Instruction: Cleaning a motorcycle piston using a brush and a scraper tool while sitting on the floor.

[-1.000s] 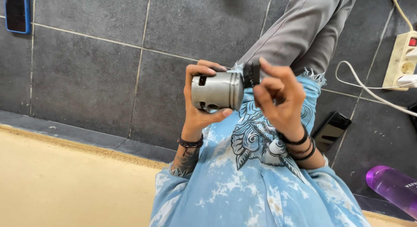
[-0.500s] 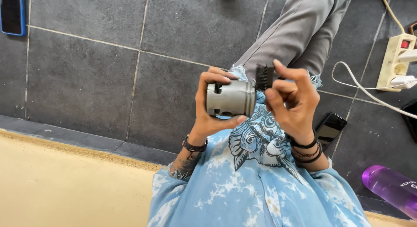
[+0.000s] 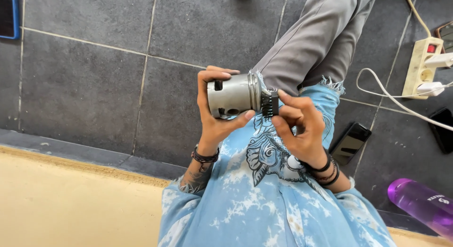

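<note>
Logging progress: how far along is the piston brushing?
Done: cannot tell; no clearly cleaned area shows. In hand: left hand grips the grey piston sideways, right hand presses a small black brush on its ringed end. Left: skirt and pin hole look untouched.

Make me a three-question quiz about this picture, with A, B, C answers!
1. Where is the brush?
A. on the floor
B. at the piston's ringed end
C. in a pocket

2. What colour is the bottle?
A. purple
B. green
C. red

3. How is the piston held?
A. lying on the tiles
B. hanging from a cord
C. gripped in the left hand

Answers: B, the right hand holds it against that end; A, it is see-through purple; C, thumb and fingers wrap it.
</note>
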